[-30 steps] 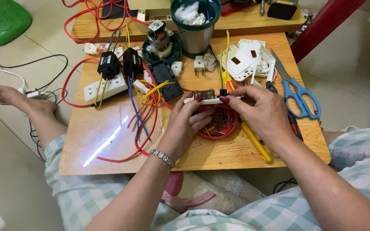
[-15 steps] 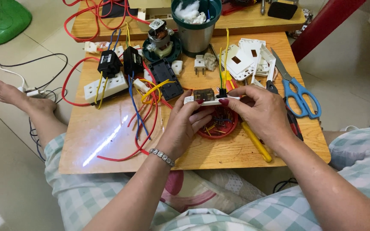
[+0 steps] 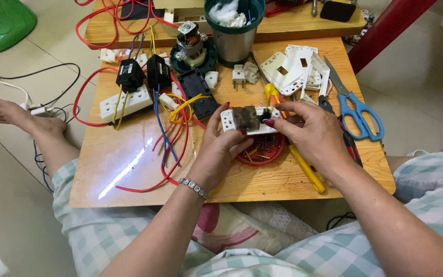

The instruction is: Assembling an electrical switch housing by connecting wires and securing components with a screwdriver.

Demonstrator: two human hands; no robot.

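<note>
Socket body (image 3: 247,120), white plastic with a dark scorched-looking patch in its middle, is up off the wooden table (image 3: 129,169), directly above the red round lid (image 3: 262,151) of small yellow bits. We hold it from both ends: left hand (image 3: 221,149) closed around its left end, thumb on top, fingers under; right hand (image 3: 314,133) pinching its right end with fingertips. Yellow wires (image 3: 270,95) rise from its right end, just above the right fingers. We judge it light and rigid, hard plastic, probably brittle near the dark patch, so we'd grip the clean white ends, not the middle or the wires. Surface looks smooth, could slip in a loose pinch. Relative to the socket body: yellow-handled screwdriver (image 3: 306,169) lies below right, blue scissors (image 3: 357,110) far right, white cover plates (image 3: 293,69) above right, black module (image 3: 197,92) above left, white power strip (image 3: 124,102) far left, steel cup (image 3: 234,28) above.
</note>
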